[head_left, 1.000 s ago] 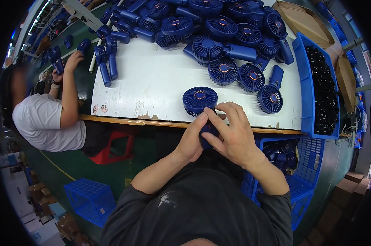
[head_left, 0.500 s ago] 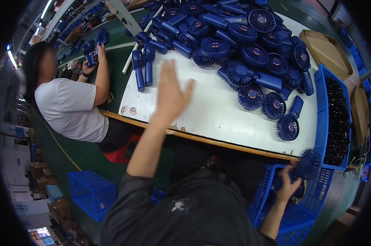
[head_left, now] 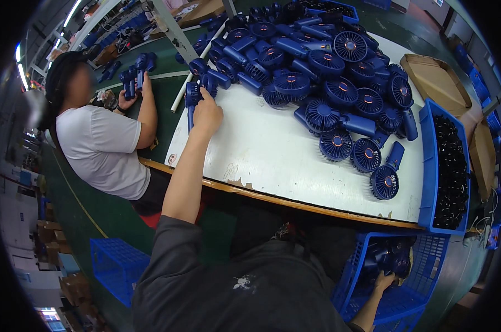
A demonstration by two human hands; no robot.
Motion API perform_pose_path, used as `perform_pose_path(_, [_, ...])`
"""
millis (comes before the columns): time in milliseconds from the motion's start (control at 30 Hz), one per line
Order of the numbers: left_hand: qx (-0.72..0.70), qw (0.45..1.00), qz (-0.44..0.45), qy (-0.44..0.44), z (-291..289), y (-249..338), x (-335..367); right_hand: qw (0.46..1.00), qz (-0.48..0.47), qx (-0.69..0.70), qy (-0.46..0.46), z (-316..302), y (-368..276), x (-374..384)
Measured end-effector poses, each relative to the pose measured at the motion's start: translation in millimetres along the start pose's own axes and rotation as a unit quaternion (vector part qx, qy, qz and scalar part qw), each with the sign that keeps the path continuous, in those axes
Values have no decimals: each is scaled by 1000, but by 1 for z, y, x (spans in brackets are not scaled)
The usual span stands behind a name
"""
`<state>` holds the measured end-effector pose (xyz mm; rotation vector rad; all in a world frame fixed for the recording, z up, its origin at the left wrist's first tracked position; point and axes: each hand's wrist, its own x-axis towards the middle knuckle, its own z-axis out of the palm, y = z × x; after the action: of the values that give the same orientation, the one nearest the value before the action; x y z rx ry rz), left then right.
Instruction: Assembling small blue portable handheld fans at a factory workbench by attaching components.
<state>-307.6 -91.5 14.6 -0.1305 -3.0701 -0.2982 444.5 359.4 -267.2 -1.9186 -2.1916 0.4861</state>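
Dark blue handheld fans (head_left: 292, 84) lie heaped on the white table (head_left: 250, 149), many with orange-ringed hubs. At the table's left edge my left hand (head_left: 208, 116) is closed around a handheld fan (head_left: 208, 83), its index finger against the round head. Right beside it is another fan (head_left: 193, 94), handle toward me. Low on the right, my right hand (head_left: 383, 282) reaches into a blue plastic crate (head_left: 435, 265), its fingers curled on a handheld fan among other fans (head_left: 379, 254). The hand and the crowded fans partly hide that grip.
A blue bin (head_left: 429, 166) of small glossy black parts stands at the table's right edge, near an open cardboard box (head_left: 435, 83). To the left a co-worker (head_left: 98, 138) holds fans. A blue crate (head_left: 117, 265) is on the green floor. A metal post (head_left: 175, 30) rises behind.
My left hand has moved left from above the bare tabletop onto a fan at the edge. My right hand has gone down into the crate with the fan it held.
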Motion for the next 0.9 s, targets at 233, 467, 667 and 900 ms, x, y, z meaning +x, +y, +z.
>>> perform_pose_path(233, [-495,869,-9,-21,1,25,-111,996,-93,5,-4,-42,-75,-5])
perform_pose_path(467, [-703,655,32,-276,17,116,-285,786,-201,462,-359,-107,-361,-145])
perform_pose_path(667, [-547,792,171,-208,38,117,-283,779,-292,382,-402,-91,-437,-213])
perform_pose_path(900, [-775,274,-31,-568,38,138,-262,704,-621,163,-302,-126,-466,-176])
